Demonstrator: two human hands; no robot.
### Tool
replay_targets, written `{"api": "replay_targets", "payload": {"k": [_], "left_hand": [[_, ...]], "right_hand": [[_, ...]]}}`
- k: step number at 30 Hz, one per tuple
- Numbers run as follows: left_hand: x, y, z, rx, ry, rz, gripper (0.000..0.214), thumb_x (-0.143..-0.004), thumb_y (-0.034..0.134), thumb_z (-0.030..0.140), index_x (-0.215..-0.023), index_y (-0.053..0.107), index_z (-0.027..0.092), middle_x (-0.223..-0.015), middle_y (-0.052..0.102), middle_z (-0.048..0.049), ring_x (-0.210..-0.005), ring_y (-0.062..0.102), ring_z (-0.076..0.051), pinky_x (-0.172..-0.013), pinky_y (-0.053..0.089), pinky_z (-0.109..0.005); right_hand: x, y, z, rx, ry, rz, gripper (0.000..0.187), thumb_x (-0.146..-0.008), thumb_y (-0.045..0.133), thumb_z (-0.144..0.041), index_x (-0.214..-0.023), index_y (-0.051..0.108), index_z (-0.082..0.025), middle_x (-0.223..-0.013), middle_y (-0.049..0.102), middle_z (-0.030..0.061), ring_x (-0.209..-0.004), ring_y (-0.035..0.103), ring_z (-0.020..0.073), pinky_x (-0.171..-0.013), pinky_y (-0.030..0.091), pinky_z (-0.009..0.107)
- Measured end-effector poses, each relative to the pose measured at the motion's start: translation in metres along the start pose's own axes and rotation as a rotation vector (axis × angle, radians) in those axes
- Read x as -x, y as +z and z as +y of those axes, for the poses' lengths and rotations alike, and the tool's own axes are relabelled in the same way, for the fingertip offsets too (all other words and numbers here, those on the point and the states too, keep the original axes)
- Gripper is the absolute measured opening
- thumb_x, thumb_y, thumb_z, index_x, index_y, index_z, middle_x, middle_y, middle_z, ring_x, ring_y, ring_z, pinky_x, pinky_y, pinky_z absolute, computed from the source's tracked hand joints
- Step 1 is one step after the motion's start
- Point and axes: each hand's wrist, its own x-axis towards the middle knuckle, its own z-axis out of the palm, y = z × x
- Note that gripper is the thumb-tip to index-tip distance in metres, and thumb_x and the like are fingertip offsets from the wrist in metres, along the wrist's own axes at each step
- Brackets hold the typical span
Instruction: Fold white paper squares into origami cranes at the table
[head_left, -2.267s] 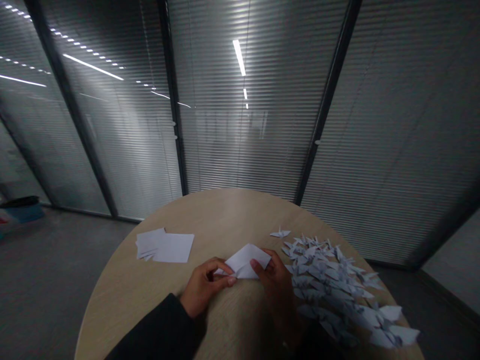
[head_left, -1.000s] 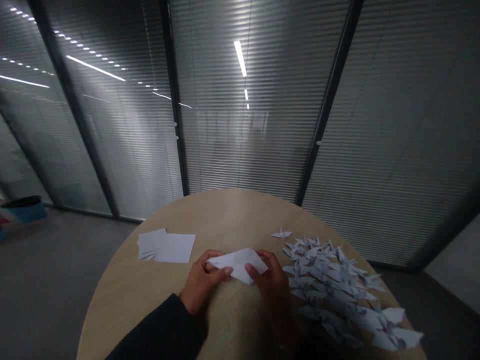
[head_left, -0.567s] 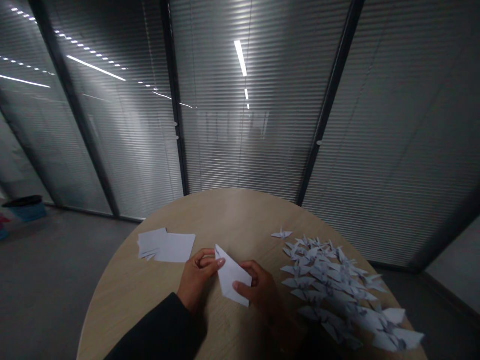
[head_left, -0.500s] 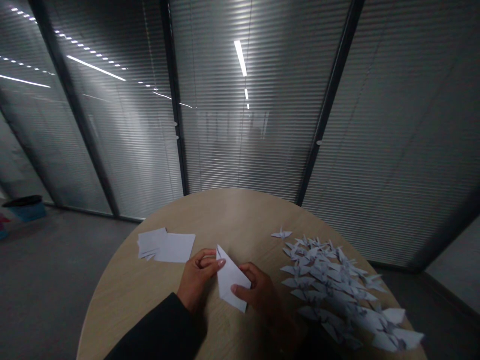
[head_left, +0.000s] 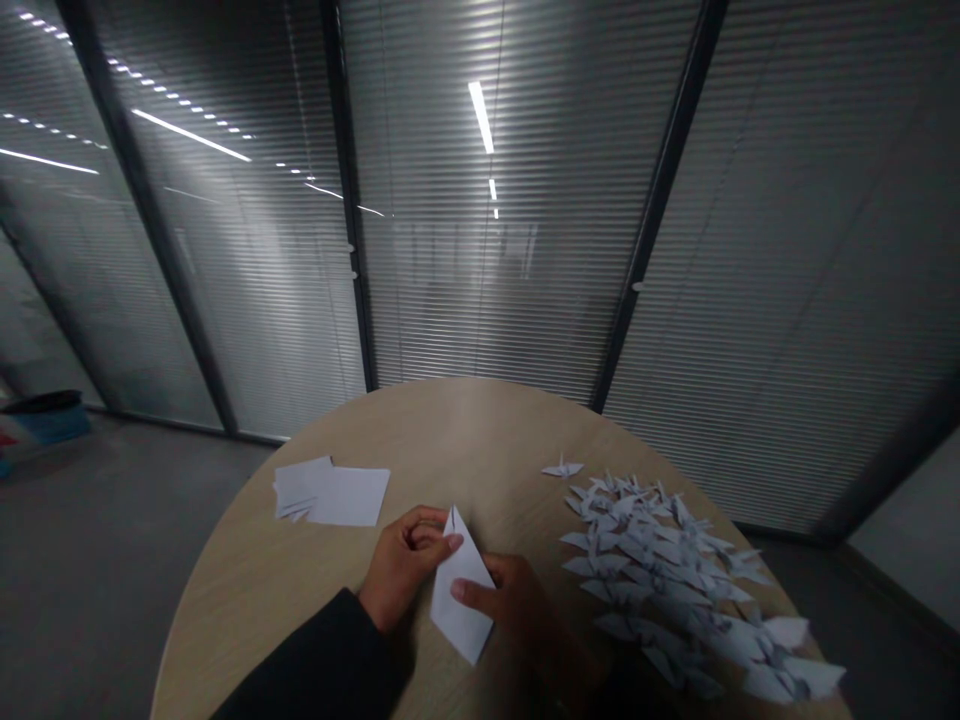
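Observation:
A partly folded white paper piece [head_left: 460, 585] stands between my two hands, just above the round wooden table [head_left: 450, 440]. My left hand [head_left: 405, 565], in a dark sleeve, pinches the paper's pointed top corner with thumb and fingers. My right hand [head_left: 517, 605] grips the paper's right side, with the thumb laid across its face. The paper is long and kite-shaped, its point up and its lower corner near me.
A small stack of flat white square sheets [head_left: 334, 492] lies on the table to the left. A large heap of folded paper cranes [head_left: 675, 570] covers the table's right side, one single crane [head_left: 562, 467] apart at its far end. Glass walls with blinds stand behind.
The folded paper turned from lying wide between my hands to standing upright and narrow. My right hand moved down and nearer to me; my left hand kept hold of the top corner.

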Motion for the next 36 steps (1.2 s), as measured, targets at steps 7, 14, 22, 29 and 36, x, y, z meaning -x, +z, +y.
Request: {"api": "replay_targets", "payload": {"k": [7, 14, 22, 29, 36], "left_hand": [[0.001, 0.000, 0.003, 0.006, -0.069, -0.101, 0.048, -0.054, 0.086, 0.054, -0.074, 0.076, 0.011, -0.058, 0.070, -0.0048, -0.050, 0.057, -0.013, -0.052, 0.042, -0.023], [0.003, 0.001, 0.004, 0.002, -0.082, -0.142, 0.049, -0.058, 0.082, 0.058, -0.074, 0.079, 0.011, -0.058, 0.071, -0.0070, -0.049, 0.055, -0.014, -0.053, 0.042, -0.025], [0.003, 0.001, 0.002, -0.039, -0.042, -0.094, 0.052, -0.061, 0.079, 0.062, -0.069, 0.077, 0.011, -0.057, 0.071, -0.0082, -0.047, 0.056, -0.014, -0.050, 0.041, -0.024], [0.004, 0.000, 0.000, -0.024, -0.034, -0.064, 0.048, -0.062, 0.080, 0.057, -0.067, 0.077, 0.010, -0.058, 0.071, -0.0086, -0.047, 0.057, -0.014, -0.050, 0.042, -0.024], [0.004, 0.003, 0.003, 0.213, -0.227, -0.086, 0.025, -0.069, 0.084, 0.033, -0.075, 0.076, 0.009, -0.072, 0.077, -0.0137, -0.067, 0.073, -0.021, -0.065, 0.056, -0.028]], "right_hand": [[0.003, -0.001, -0.004, -0.009, 0.015, 0.004, 0.029, -0.066, 0.070, -0.037, -0.079, 0.077, -0.012, -0.061, 0.069, 0.0022, -0.056, 0.061, 0.0154, -0.053, 0.041, 0.023], [0.003, -0.003, -0.010, 0.045, 0.044, -0.030, 0.024, -0.065, 0.071, -0.032, -0.078, 0.075, -0.013, -0.064, 0.070, 0.0019, -0.056, 0.058, 0.0141, -0.050, 0.037, 0.021], [0.003, 0.000, -0.007, 0.014, 0.015, -0.038, 0.022, -0.066, 0.069, -0.031, -0.078, 0.074, -0.012, -0.064, 0.068, 0.0020, -0.056, 0.058, 0.0137, -0.051, 0.038, 0.022], [0.004, 0.001, -0.007, 0.017, 0.020, -0.033, 0.017, -0.063, 0.071, -0.030, -0.070, 0.071, -0.014, -0.060, 0.064, -0.0002, -0.054, 0.054, 0.0129, -0.049, 0.035, 0.021], [0.002, 0.001, -0.004, 0.025, 0.043, -0.044, 0.022, -0.060, 0.070, -0.032, -0.071, 0.073, -0.013, -0.060, 0.065, 0.0014, -0.054, 0.055, 0.0139, -0.051, 0.038, 0.022]]}}
